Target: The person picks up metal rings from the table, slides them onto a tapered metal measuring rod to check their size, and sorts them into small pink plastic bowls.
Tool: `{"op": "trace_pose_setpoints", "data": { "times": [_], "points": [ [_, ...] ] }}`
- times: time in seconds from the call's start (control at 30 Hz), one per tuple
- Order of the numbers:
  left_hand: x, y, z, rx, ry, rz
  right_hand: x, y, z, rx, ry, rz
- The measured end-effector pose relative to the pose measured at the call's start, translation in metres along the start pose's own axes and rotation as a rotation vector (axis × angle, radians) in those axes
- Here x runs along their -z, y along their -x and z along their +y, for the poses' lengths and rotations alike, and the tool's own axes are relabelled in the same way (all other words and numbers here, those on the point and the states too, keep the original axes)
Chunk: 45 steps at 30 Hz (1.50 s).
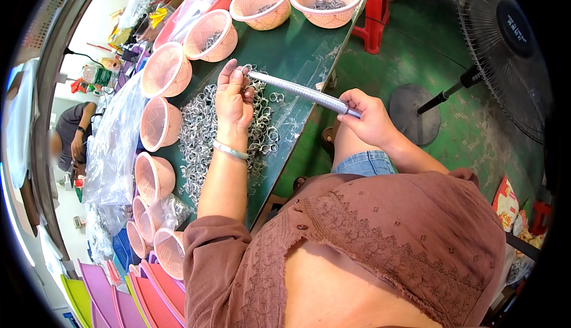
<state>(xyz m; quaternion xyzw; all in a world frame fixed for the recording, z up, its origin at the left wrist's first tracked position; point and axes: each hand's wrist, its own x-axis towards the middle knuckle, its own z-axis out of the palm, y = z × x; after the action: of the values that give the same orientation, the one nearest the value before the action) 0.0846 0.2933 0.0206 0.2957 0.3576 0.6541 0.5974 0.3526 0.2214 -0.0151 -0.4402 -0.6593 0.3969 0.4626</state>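
Observation:
My right hand (370,115) grips the thick end of a silver ring mandrel (297,90), a tapered rod with marks along it. It slants up to the left, and its thin tip meets the fingers of my left hand (234,105). Those fingers are pinched around a small metal ring (245,71) at the tip, partly hidden by the fingertips. Beneath my left hand and forearm spreads a big pile of silver-coloured metal rings (199,131) on the green table (291,39).
Pink plastic baskets (162,124) line the table's far and left sides; some hold rings. Clear plastic bags (113,143) lie beyond them. Colourful bins (157,295) stand at lower left. A black standing fan (505,36) and red stool (373,21) are right of the table. Another person (74,128) sits at far left.

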Motion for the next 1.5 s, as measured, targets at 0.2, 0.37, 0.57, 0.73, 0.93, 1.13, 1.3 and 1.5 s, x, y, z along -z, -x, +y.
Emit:
{"op": "trace_pose_setpoints", "data": {
  "times": [0.2, 0.37, 0.57, 0.73, 0.93, 1.13, 1.3, 1.5],
  "points": [
    [-0.003, 0.001, 0.001, -0.044, -0.068, -0.061, -0.004, 0.001, 0.003, -0.002, -0.034, 0.009],
    [-0.012, 0.005, 0.001, -0.111, -0.087, -0.062, -0.005, 0.001, 0.002, 0.000, -0.042, 0.008],
    [-0.027, 0.023, -0.003, -0.108, -0.161, -0.213, -0.010, -0.004, -0.006, 0.120, -0.007, 0.056],
    [-0.043, 0.045, -0.013, 0.067, -0.140, -0.354, -0.019, -0.011, -0.019, 0.394, 0.269, 0.200],
    [-0.045, 0.061, -0.013, 0.103, -0.073, -0.407, -0.020, -0.018, -0.027, 0.616, 0.446, 0.251],
    [-0.043, 0.065, -0.010, 0.091, -0.081, -0.400, -0.023, -0.019, -0.029, 0.668, 0.452, 0.273],
    [-0.041, 0.067, -0.012, 0.098, -0.086, -0.392, -0.023, -0.017, -0.027, 0.672, 0.460, 0.273],
    [-0.054, 0.068, -0.008, 0.034, -0.195, -0.319, -0.020, -0.019, -0.032, 0.656, 0.391, 0.268]
  ]
}}
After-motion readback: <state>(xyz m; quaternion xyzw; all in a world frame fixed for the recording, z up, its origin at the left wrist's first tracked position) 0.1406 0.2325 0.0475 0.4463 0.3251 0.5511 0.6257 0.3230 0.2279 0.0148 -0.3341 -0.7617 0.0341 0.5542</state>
